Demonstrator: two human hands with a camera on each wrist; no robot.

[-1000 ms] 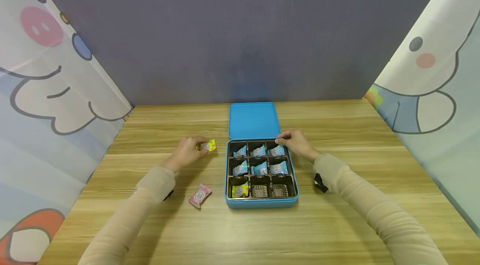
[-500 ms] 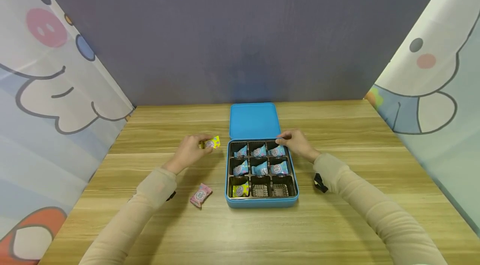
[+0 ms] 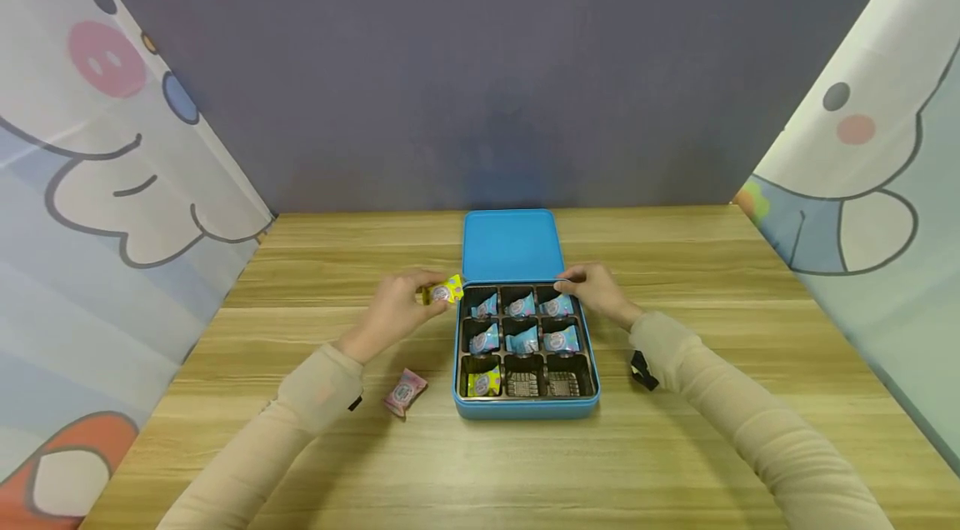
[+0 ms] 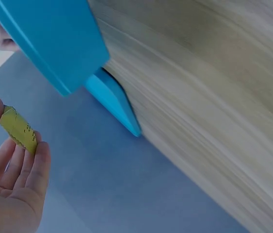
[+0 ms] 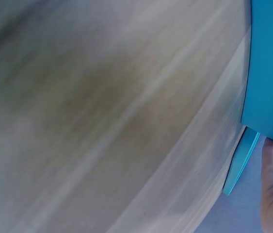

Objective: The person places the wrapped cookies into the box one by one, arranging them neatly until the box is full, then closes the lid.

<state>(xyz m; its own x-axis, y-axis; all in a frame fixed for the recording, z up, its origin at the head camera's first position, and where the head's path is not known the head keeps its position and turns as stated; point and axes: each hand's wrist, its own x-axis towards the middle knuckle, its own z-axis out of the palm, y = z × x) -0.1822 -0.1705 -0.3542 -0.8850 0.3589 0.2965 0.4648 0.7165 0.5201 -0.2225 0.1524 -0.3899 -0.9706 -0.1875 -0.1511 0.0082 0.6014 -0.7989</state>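
Observation:
My left hand (image 3: 393,309) pinches a yellow wrapped candy (image 3: 444,290) between thumb and fingers, just off the back left corner of a blue tin (image 3: 525,409). The left wrist view shows the same candy (image 4: 19,130) edge-on, held above the table. At the tin's back right corner, my right hand (image 3: 596,292) grips the rim, thumb on top. Blue wrapped candies (image 3: 561,339) fill the back and middle rows of the tin's dark divided tray. Another yellow candy (image 3: 484,382) sits in the front left compartment; the front middle and front right compartments hold nothing.
The tin's hinged lid (image 3: 513,247) lies back, away from the person. A pink wrapped candy (image 3: 406,391) rests on the wooden table (image 3: 675,463) left of the tin. A grey wall (image 3: 495,80) rises behind, with printed curtains (image 3: 105,205) at both sides.
My left hand has lifted the yellow candy and carried it right, up to the tin's left edge. My right hand has stayed at the rim.

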